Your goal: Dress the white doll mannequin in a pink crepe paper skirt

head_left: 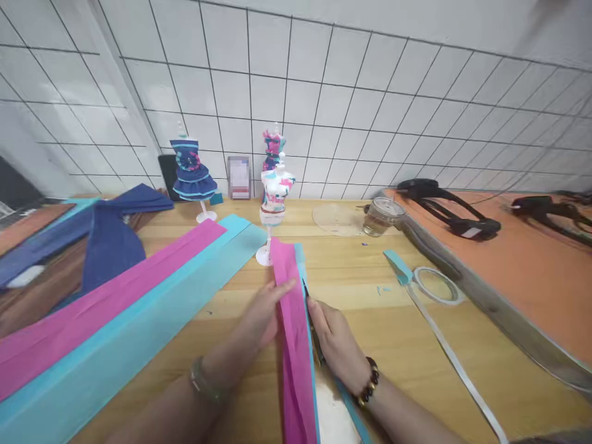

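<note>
My left hand grips a long pink strip of thin paper or fabric, thumb on top and fingers underneath. A light blue layer shows along its right edge. In my right hand is a pair of scissors, its dark blade pointing away from me at the blue edge. A thin blue offcut trails down beneath my right wrist. Just past the strip's far end stands a small white mannequin with pink and blue patches.
Left lie wide pink and light blue strips and dark blue pieces. Behind are a mannequin in a blue ruffled dress, another mannequin and a phone. Right are a glass jar, a tape roll and black headsets.
</note>
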The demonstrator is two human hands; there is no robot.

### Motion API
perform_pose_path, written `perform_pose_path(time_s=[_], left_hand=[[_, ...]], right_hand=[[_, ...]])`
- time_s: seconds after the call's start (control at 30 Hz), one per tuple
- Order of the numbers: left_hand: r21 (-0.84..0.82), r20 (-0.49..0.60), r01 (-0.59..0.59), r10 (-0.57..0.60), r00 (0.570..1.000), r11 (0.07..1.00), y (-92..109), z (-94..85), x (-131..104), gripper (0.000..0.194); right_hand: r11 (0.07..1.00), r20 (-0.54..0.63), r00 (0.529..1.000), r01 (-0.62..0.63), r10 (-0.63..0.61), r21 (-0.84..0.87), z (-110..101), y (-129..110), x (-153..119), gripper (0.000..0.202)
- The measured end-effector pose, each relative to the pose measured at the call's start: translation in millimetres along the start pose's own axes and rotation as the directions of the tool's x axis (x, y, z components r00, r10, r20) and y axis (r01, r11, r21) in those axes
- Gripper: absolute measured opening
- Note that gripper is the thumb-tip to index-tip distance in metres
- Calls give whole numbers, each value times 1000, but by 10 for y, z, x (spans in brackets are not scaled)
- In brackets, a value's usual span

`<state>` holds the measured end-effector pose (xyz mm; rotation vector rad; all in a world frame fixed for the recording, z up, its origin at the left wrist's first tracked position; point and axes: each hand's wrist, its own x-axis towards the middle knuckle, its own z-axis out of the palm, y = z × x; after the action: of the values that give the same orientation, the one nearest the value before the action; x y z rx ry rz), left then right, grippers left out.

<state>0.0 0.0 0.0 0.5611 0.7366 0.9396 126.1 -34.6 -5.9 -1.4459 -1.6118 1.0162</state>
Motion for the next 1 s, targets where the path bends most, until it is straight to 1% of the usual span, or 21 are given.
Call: perform_pose_path(time_s=[0.13,0.23,0.5,0.8,1.0], left_hand=[[-50,-96,59,-64,993,997,54,-53,69,18],[-14,-131,74,-75,989,997,78,-86,74,14],[26,-126,-3,6,992,1000,71,-75,50,17],[67,-107,-21,28,994,998,38,11,-28,13],[107,-93,-75,85,992,991,0,25,-29,15]], right_hand=[[1000,43,999,-3,4,-26,9,-10,-93,45],[1000,74,997,10,-9,-14,15,-18,-122,45],[999,92,994,50,-51,15,19,3,-154,43],[998,39,997,60,-61,25,26,19,-125,42],[997,14,998,55,-55,47,34,35,-121,40]])
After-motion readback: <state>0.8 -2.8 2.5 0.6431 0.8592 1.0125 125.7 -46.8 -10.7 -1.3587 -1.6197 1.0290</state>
